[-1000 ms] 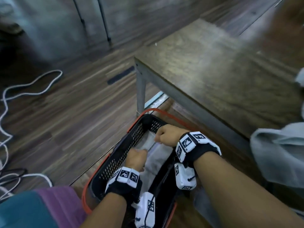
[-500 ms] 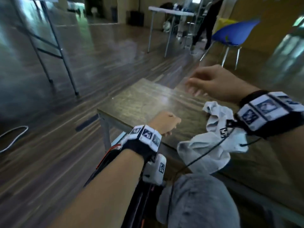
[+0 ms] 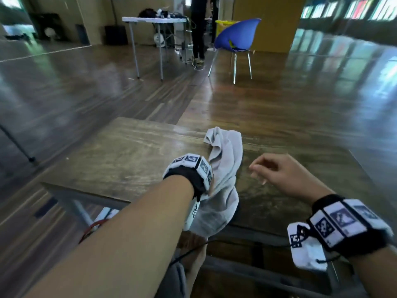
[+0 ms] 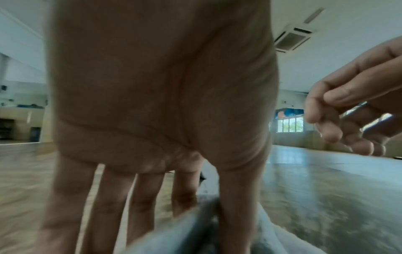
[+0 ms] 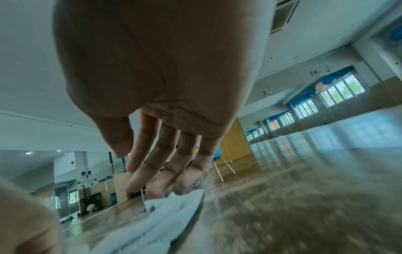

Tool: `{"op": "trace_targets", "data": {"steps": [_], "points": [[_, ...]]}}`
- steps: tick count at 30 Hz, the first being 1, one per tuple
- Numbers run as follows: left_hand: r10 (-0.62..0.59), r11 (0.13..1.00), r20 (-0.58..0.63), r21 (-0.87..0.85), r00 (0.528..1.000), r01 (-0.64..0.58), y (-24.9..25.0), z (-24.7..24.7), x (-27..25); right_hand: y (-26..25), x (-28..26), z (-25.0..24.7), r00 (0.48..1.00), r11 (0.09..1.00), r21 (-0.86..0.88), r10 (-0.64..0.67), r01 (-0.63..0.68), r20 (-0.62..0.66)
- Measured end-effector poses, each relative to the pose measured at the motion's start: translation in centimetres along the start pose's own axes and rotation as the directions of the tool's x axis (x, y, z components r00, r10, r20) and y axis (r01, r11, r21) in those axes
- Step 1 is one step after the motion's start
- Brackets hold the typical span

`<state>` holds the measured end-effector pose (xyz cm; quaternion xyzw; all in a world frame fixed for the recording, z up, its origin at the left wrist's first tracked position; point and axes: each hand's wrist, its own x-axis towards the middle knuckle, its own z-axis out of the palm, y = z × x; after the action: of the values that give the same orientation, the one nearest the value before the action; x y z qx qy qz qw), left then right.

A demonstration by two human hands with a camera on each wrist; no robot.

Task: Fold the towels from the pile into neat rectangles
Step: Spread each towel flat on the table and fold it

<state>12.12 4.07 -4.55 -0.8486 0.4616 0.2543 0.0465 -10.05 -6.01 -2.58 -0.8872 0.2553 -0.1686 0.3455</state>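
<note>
At the left edge of the scene, below the near left corner of the table (image 3: pixel 120 151), a bit of red basket rim (image 3: pixel 92 227) shows on the floor. The table is dark wood, and everything here is placed against it.

Over the table's near edge, left of its middle, the left hand (image 4: pixel 165 96) is at the towel (image 3: pixel 223 168). The wrist view shows the fingers (image 4: pixel 104 202) pointing down, fairly straight, with a fold of grey cloth between the thumb and the forefinger, so the hand appears to pinch the towel there, though that part is blurred. The towel is a crumpled pale grey strip: its far end lies on the middle of the table, and its near end hangs off the table's front edge beside the left wrist.

Right of the towel, above the table and clear of the cloth, the right hand (image 3: pixel 281 173) holds nothing, its fingers (image 5: pixel 156 165) loosely bent and pointing toward the towel.

Beyond the table's far edge stand a white folding table (image 3: pixel 154 20) and, to its right, a blue chair (image 3: pixel 238 35).
</note>
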Motion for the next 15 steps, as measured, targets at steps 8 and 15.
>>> {"op": "trace_targets", "data": {"steps": [8,15], "points": [[0.295,0.863,-0.269,-0.336,0.917,-0.376,8.5,-1.2,-1.5,4.7,-2.8,1.4,0.996,0.979,0.186,0.092,-0.089,-0.006],[0.292,0.543,-0.477,-0.631,0.829,-0.555,12.3,-1.4,-1.4,4.5,-3.5,-0.6,0.994,0.937,0.346,0.083,-0.052,-0.073]]}}
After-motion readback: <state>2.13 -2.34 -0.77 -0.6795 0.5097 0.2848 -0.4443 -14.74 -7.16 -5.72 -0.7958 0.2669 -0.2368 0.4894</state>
